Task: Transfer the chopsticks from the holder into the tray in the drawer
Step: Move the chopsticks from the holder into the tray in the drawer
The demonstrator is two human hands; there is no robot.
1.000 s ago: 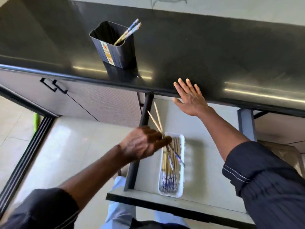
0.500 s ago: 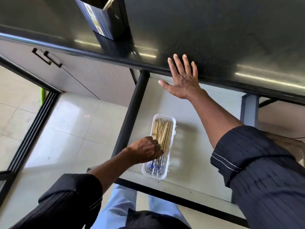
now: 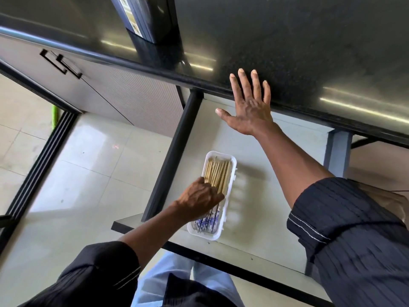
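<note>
A white tray (image 3: 230,191) lies in the open drawer (image 3: 265,209), filled with several wooden chopsticks (image 3: 218,170) whose blue-patterned ends point toward me. My left hand (image 3: 200,197) sits on the middle of that bundle, fingers curled down over the chopsticks, thumb at the tray's left rim. My right hand (image 3: 250,103) lies flat with fingers spread on the front edge of the black countertop (image 3: 309,52). The black holder (image 3: 152,21) stands on the counter at the top edge, and its opening is cut off from view.
The drawer's dark left rail (image 3: 174,151) runs beside the tray. Grey cabinet doors with black handles (image 3: 60,64) sit to the left. Pale floor tiles (image 3: 88,165) lie below, and my legs stand against the drawer front.
My left hand carried a pair of chopsticks down into the tray and now sits on the bundle there. The view tipped downward, pushing the holder to the top edge. My right hand stayed on the counter edge.
</note>
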